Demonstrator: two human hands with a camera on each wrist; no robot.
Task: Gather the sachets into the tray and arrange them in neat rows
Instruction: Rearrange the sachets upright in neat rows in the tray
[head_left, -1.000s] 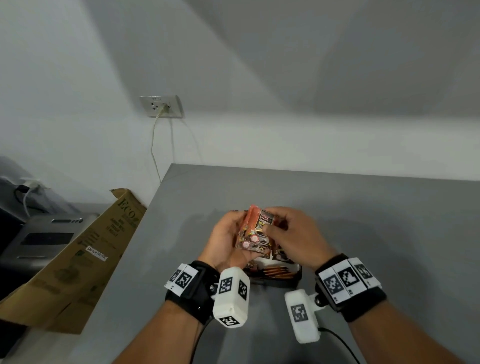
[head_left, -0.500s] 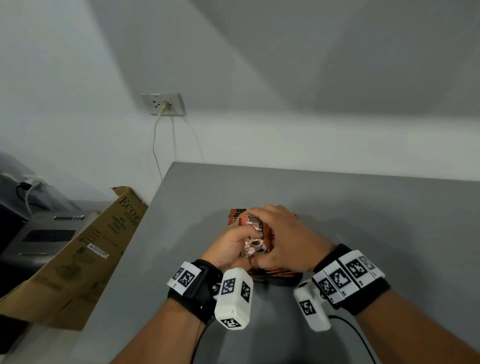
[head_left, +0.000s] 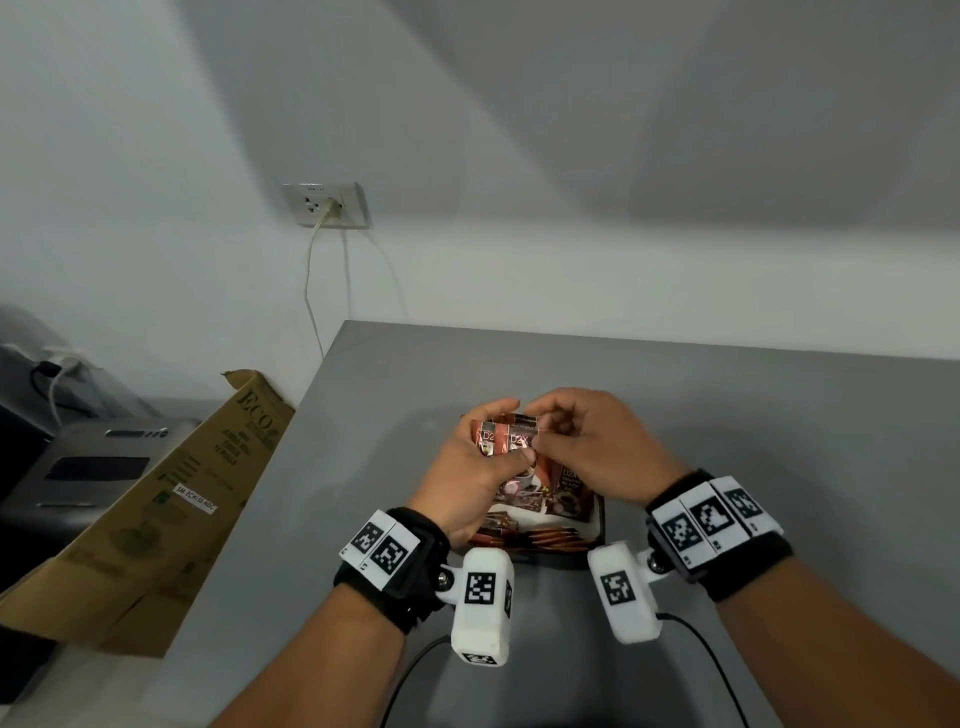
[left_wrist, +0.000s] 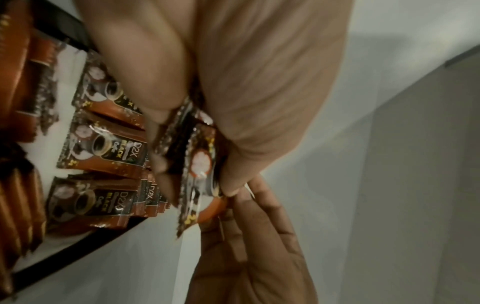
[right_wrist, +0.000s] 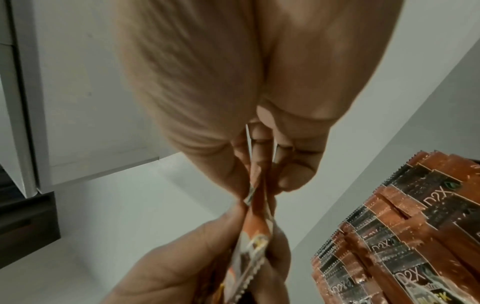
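We list sachets (left_wrist: 103, 148): copper-orange and black foil, white "D2X" lettering, a coffee-cup picture. Tray (head_left: 601, 525): black rim, white inside. Table (head_left: 753, 415): plain grey. Wrist bands (head_left: 706, 519): black, bearing black-and-white square markers. Cardboard box (head_left: 156, 509): brown, green print.

two hands (head_left: 470, 470), one tray (head_left: 600, 525), one cardboard box (head_left: 156, 519), one wall socket (head_left: 327, 205)

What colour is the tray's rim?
Black rim around a white floor, clearest in the left wrist view.

Your left hand (head_left: 475, 467) and right hand (head_left: 592, 447) meet at chest level, fingers curled, both pinching something small between the fingertips.
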